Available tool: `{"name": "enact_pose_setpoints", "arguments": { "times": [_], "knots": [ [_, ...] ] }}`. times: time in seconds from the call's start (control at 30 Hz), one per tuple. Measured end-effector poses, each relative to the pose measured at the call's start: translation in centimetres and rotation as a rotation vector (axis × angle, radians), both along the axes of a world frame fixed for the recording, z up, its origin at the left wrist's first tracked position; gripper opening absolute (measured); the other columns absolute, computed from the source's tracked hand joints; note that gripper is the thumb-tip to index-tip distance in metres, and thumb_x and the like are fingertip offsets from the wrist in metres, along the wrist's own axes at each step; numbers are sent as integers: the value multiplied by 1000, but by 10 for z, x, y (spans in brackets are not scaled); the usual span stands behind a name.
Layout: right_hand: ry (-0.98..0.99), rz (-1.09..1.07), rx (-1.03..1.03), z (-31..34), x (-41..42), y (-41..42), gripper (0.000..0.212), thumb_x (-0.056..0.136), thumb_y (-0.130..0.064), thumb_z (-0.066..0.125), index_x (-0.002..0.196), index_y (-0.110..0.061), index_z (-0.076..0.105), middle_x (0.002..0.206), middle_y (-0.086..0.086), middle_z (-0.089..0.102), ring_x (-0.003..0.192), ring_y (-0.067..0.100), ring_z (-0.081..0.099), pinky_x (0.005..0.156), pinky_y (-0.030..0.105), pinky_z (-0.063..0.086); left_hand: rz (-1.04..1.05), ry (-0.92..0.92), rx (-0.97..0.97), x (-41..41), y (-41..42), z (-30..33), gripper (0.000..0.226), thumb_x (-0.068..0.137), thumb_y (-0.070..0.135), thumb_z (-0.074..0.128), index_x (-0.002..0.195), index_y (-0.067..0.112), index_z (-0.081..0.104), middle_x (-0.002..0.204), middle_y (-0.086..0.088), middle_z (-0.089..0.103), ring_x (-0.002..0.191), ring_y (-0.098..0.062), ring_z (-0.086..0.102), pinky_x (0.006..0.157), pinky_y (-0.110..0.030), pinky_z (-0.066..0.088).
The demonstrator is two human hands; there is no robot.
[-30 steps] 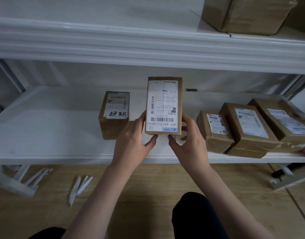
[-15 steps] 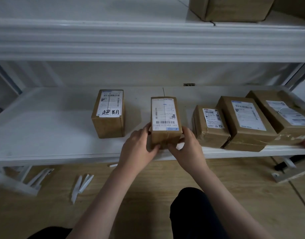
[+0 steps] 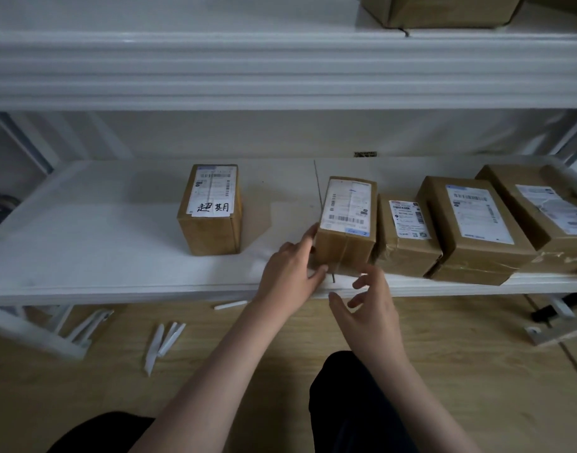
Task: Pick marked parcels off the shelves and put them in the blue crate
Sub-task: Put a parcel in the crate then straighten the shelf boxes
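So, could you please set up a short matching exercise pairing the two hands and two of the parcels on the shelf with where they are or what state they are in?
Column one:
1. left hand
2. right hand
3. parcel with handwritten characters
4. parcel on the upper shelf

Column two:
a. stands alone, left of the others
b. touches the side of the unmarked parcel
c. only partly in view at the top edge
d. open, off the parcels, at the shelf's front edge

Pairs: 1-b, 2-d, 3-a, 4-c

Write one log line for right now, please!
left hand: touching unmarked parcel | right hand: open | marked parcel: on shelf
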State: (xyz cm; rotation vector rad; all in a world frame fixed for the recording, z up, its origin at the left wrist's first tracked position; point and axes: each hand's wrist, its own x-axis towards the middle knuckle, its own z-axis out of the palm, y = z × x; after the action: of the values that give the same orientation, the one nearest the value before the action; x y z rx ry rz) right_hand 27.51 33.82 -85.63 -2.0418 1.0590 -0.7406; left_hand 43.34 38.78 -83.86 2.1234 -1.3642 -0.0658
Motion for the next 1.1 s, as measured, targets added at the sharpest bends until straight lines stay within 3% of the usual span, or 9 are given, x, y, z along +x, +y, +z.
{"name": "enact_pose_setpoints", "arguments": {
  "times": [0.17,0.33,0.5,0.67,0.83,0.97,1.1],
  "knots": [
    [10,76,-9,1,17,7,36,81,-30,73,111,-32,54,103,-16,53,80,-1,59,68,27,45,-18,21,60,1,11,-6,74,94,36,65,158,26,28,117,-10,66,106,-28,60,83,-36,47],
    [17,200,-59,15,48,12,35,84,-32,73,115,-27,59,107,-14,55,83,-2,61,67,22,48,52,-8,120,30,47,8,56,98,40,61,149,28,42,131,2,64,120,-24,56,92,-37,49],
    [23,296,-132,32,97,15,46,85,-34,73,125,-23,55,114,-9,57,86,5,59,70,24,43,245,61,51,63,106,35,45,97,47,58,140,37,51,124,18,66,113,-9,61,89,-33,51],
    [42,337,-129,39,137,23,58,85,-37,73,135,-23,48,122,-6,58,94,7,56,73,26,41,459,56,-44,95,161,57,37,94,49,63,129,37,59,111,22,66,98,-2,60,81,-28,50],
    [24,331,-128,25,168,37,71,81,-39,76,140,-19,42,126,-4,58,103,14,58,75,28,42,556,172,26,146,194,31,66,85,61,69,141,34,47,125,17,61,107,-9,59,89,-39,54],
    [47,296,-18,18,192,38,96,71,-36,85,147,-16,31,138,4,52,117,23,57,86,42,52,414,183,124,186,175,22,92,74,72,73,149,34,34,137,15,55,122,-13,53,92,-40,51],
    [115,259,89,26,203,26,108,65,-36,89,150,-13,27,143,9,47,123,28,54,95,48,51,295,226,104,197,145,28,102,69,69,79,151,33,31,140,13,53,128,-13,49,94,-40,50]
  ]
}}
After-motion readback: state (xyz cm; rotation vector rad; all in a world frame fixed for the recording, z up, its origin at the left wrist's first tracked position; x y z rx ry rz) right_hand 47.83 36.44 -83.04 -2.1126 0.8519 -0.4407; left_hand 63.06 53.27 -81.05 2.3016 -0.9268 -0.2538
